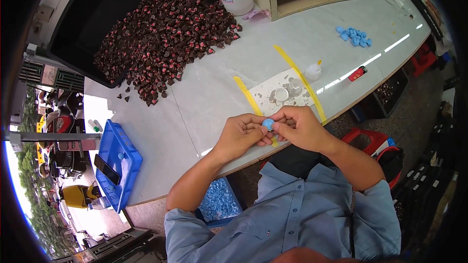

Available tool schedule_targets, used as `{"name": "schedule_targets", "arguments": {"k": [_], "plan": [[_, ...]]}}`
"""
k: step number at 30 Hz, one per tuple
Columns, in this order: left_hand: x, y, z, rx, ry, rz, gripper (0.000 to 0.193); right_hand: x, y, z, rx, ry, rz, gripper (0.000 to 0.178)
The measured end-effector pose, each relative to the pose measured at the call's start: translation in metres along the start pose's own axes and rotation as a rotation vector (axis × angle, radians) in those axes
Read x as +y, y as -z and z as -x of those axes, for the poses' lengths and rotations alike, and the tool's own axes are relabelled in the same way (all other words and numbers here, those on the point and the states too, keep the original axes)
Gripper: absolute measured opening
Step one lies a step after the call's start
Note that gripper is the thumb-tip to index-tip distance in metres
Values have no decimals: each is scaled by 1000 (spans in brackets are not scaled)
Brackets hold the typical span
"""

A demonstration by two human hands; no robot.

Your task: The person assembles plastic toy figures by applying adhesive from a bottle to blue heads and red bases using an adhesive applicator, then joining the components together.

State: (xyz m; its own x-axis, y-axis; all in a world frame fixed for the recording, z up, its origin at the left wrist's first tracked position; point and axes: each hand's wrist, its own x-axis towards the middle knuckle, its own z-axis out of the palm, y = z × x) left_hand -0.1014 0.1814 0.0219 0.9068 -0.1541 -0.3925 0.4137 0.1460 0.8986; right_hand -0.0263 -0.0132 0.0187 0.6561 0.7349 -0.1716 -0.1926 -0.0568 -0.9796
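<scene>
Over the table's front edge, a small light-blue rounded piece [268, 123] is pinched between my two hands. My left hand [242, 134] grips it from the left with thumb and fingers closed. From the other side, the thumb and fingertips of my right hand [298, 126] press on it too. Just beyond my hands lies a white sheet [261, 93], spotted with grey and bordered by yellow tape strips [308, 87]. Two small round pots stand on it, a white-rimmed one [281, 95] and a clear one [295, 86]. Fingers hide the piece's lower side.
Dark and pink small pieces [170, 29] spill from a black tray [73, 34] at the far left. A blue tray [124, 185] holds a phone [107, 169]. Right of the sheet are a dropper bottle [313, 71], a red lighter [357, 73] and several blue pieces [354, 36].
</scene>
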Motion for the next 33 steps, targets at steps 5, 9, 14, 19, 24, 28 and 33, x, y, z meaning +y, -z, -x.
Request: {"name": "schedule_targets", "arguments": {"k": [5,9,14,19,24,28,33], "plan": [[-5,-2,1,9,-19,-11,26,5,1,0,-39,38,30,14],[-4,-5,2,20,-28,-5,26,7,2,1,-50,48,94,14],[-4,-2,2,-15,-11,-39,26,4,4,2,-63,-12,20,13],[-3,-6,4,-6,-31,-4,28,0,-1,3,-39,8,35,13],[-7,-8,2,13,-52,-20,27,3,0,2,-16,60,120,13],[-5,-9,5,17,-73,-37,27,3,2,2,-32,57,137,14],[-6,-13,7,44,-179,-10,28,9,1,5,56,89,-7,15]]}}
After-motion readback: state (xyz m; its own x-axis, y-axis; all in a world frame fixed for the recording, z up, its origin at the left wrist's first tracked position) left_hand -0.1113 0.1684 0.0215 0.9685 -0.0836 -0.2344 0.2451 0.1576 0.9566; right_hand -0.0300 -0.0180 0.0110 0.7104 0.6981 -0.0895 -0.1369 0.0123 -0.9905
